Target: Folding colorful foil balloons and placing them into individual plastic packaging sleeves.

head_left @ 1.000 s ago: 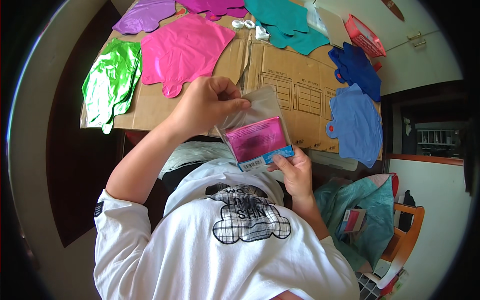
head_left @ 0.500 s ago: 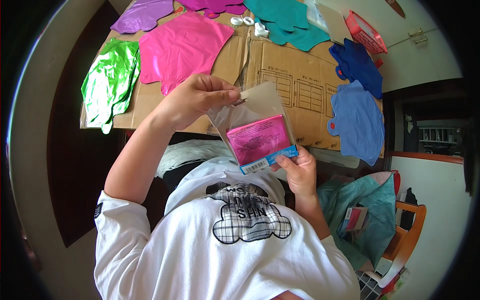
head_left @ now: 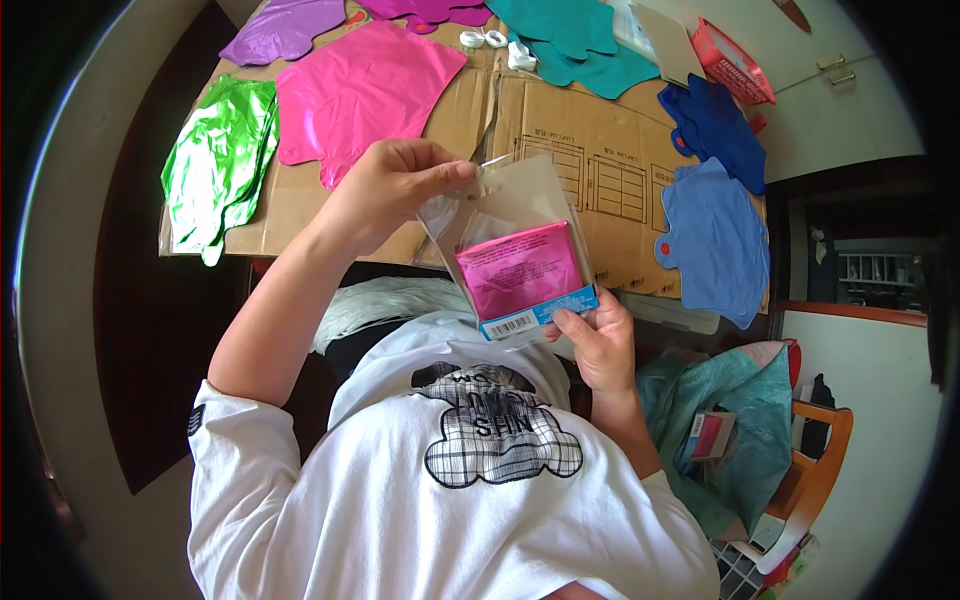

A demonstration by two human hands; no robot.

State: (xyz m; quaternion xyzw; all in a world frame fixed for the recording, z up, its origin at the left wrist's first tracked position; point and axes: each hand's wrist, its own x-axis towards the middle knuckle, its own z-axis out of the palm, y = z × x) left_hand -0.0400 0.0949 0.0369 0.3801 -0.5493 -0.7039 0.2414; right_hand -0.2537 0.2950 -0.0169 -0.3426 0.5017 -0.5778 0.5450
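Between my hands, tilted in front of my chest, is a clear plastic packet [head_left: 510,195]. Inside it sits a folded pink foil balloon [head_left: 522,268], with a blue barcoded label [head_left: 540,313] along the lower edge. My left hand [head_left: 420,180] pinches the packet's upper left corner between thumb and fingertips. Gripping the lower right corner is my right hand [head_left: 597,335], its thumb on the label and the other fingers partly hidden behind. Beyond the packet, a flat pink foil balloon [head_left: 370,95] lies on the cardboard [head_left: 465,135].
Green foil balloons [head_left: 222,155] lie at the cardboard's left, light-blue ones [head_left: 715,240] at its right, teal ones [head_left: 580,50] at the back. White ribbon rolls [head_left: 484,39] sit near the far middle. A red basket [head_left: 733,62] stands far right. Beside me, a green bag [head_left: 745,400] rests on a wooden chair [head_left: 825,460].
The pink folded balloon and label in the packet have shifted slightly upward and right. My left hand has risen a little, still pinching the corner. The right hand keeps its grip.
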